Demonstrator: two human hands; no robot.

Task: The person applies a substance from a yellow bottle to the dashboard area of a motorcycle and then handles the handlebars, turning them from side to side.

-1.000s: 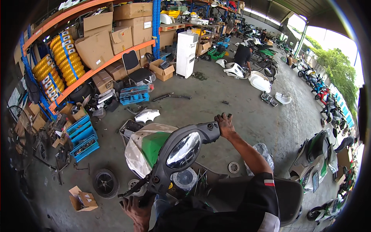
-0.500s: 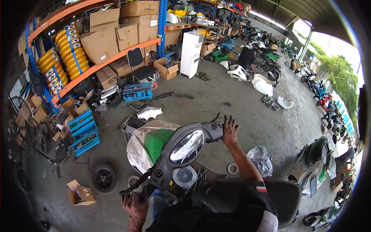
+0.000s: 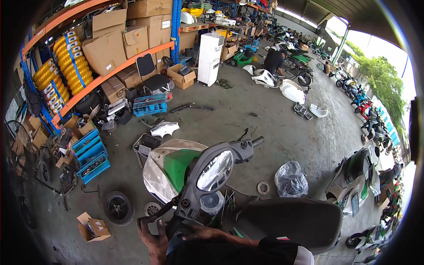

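Observation:
The scooter's dark grey handlebar cover (image 3: pixel 190 194) with its clear headlight (image 3: pixel 215 171) sits in front of me, turned at a slant. My left hand (image 3: pixel 153 240) is closed around the left handlebar grip, near the brake lever (image 3: pixel 161 211). Below the headlight, my right hand (image 3: pixel 198 232) reaches across to the base of the handlebar; its fingers are mostly hidden in shadow. The right handlebar grip (image 3: pixel 257 141) is bare. A dirty white and green front panel (image 3: pixel 174 165) lies beyond the handlebar, and the black seat (image 3: pixel 291 221) extends to the right.
Around the scooter lie a black wheel (image 3: pixel 119 207), a small cardboard box (image 3: pixel 93 227), a blue toolbox (image 3: pixel 92 159), a metal ring (image 3: pixel 263 188) and a clear plastic bag (image 3: pixel 291 179). Another scooter (image 3: pixel 355 181) stands at right. A person (image 3: pixel 274 62) crouches farther off. Shelving (image 3: pixel 110 77) lines the left.
My right hand has left the right handlebar grip and come down and left to the handlebar's base. My left hand stays at the left grip. The view has shifted slightly.

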